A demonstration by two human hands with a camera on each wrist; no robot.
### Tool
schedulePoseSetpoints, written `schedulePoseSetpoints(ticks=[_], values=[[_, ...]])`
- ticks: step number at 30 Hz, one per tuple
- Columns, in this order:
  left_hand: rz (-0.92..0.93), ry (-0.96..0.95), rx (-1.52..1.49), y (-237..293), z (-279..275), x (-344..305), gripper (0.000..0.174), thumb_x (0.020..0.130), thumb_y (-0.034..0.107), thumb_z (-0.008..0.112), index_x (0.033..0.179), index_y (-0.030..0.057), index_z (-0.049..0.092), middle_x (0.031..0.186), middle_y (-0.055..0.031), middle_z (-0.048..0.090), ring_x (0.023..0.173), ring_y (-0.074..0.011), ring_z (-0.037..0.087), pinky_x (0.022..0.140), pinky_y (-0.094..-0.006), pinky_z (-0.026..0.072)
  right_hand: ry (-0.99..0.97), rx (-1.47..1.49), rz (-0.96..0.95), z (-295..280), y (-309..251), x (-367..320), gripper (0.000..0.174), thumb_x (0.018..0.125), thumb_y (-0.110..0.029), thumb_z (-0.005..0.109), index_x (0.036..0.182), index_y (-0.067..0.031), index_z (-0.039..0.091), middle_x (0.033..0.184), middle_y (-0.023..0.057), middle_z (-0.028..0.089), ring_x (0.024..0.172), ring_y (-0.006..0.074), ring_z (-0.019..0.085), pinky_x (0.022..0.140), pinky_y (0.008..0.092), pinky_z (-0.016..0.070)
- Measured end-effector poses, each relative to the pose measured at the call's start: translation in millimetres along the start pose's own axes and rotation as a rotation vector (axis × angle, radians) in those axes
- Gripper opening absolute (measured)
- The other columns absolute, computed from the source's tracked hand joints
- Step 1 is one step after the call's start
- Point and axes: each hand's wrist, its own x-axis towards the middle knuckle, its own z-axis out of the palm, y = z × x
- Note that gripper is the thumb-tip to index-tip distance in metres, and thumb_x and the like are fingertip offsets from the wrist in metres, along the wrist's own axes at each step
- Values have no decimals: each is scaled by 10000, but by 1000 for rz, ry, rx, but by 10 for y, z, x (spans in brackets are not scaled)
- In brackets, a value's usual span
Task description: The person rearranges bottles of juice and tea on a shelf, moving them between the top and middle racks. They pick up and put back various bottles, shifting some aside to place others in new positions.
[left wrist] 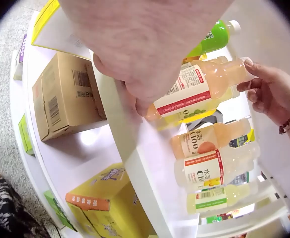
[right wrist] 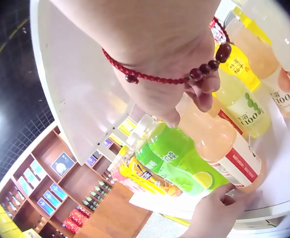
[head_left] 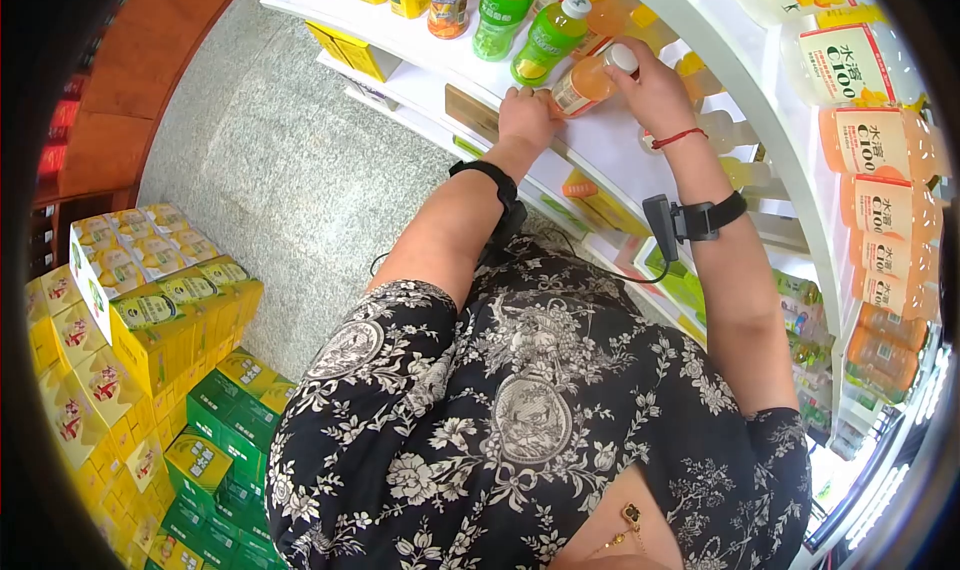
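A peach-coloured bottle (head_left: pixel 583 87) with a white cap leans at an angle over the shelf's front edge in the head view. My right hand (head_left: pixel 655 92) pinches it at the cap, fingers curled round the top; the right wrist view shows the same bottle (right wrist: pixel 224 144) below that hand. My left hand (head_left: pixel 527 120) touches the bottle's base at the shelf edge, and in the left wrist view the hand (left wrist: pixel 135 54) covers part of its lower end. Two green bottles (head_left: pixel 549 42) stand just left of it.
More bottles (left wrist: pixel 204 168) line the shelf beside the held one. Below are a brown carton (left wrist: pixel 65 94) and a yellow box (left wrist: pixel 112 203). Stacked yellow cartons (head_left: pixel 180 310) stand on the floor at the left. A curved white shelf side (head_left: pixel 770 100) rises right of my right hand.
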Motion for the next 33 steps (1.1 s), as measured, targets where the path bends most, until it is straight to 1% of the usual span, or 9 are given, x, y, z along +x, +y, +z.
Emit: schedulePoseSetpoints(ticks=[3,7,12,16,21,24,27,30,33], values=[[-23,42,-14,26,-33,0,354,742,327,691,967,57,645,909,-107,660,908,-263,600,824,-366,431,-37,37,-13,-19,-25,14,424,861,-280,617,1231,-95,526,1022,191,654,924,359,631,791,431,502],[-13,150,-53,-19,46,-7,322,735,297,679,942,54,638,901,-120,657,890,-268,605,820,-369,431,-74,80,-82,-78,-33,31,457,857,-328,622,1235,-91,522,1008,200,655,929,366,629,793,433,501],[9,-17,-57,-24,-58,4,389,746,356,697,983,52,649,989,-101,650,992,-268,558,881,-353,420,-151,-201,141,-185,-353,77,490,850,-452,591,1190,-103,544,940,202,666,885,367,643,771,441,505],[30,9,-81,-78,-30,-25,349,768,345,679,962,56,658,981,-98,655,1005,-245,566,885,-353,413,-206,-313,146,-196,-319,177,410,892,-421,576,1189,-138,559,937,183,666,869,363,639,753,427,506],[16,-14,-74,-19,-180,-31,376,794,330,658,1065,69,635,995,-94,654,994,-233,581,875,-354,408,-353,-90,-149,-319,-143,180,372,882,-333,606,1174,-107,568,1131,164,616,1015,329,598,863,416,475],[-11,-28,-47,-16,-187,-14,398,805,334,649,1105,76,610,1005,-86,653,994,-228,584,866,-355,408,-403,3,-102,-325,-120,171,383,869,-318,625,1175,-97,563,1219,166,568,1079,315,567,902,412,458],[39,-10,-109,-1,-220,-4,512,759,281,675,1198,42,566,994,-159,648,974,-299,593,878,-391,425,-201,-79,-80,-249,-168,106,410,860,-349,635,1155,-75,560,1143,199,602,1029,339,591,865,416,475],[46,-18,-111,-9,-229,-1,517,763,271,670,1216,48,556,1004,-153,650,976,-297,594,879,-392,426,-244,-239,137,-278,-382,95,443,852,-379,643,1131,-46,555,1054,228,626,971,367,610,824,425,490],[33,-58,-114,-60,-119,38,496,767,258,667,1209,57,567,1014,-144,653,981,-290,594,886,-391,425,-218,-249,101,-211,-298,110,459,853,-392,638,1117,-25,553,1005,235,638,929,387,619,792,432,498]])
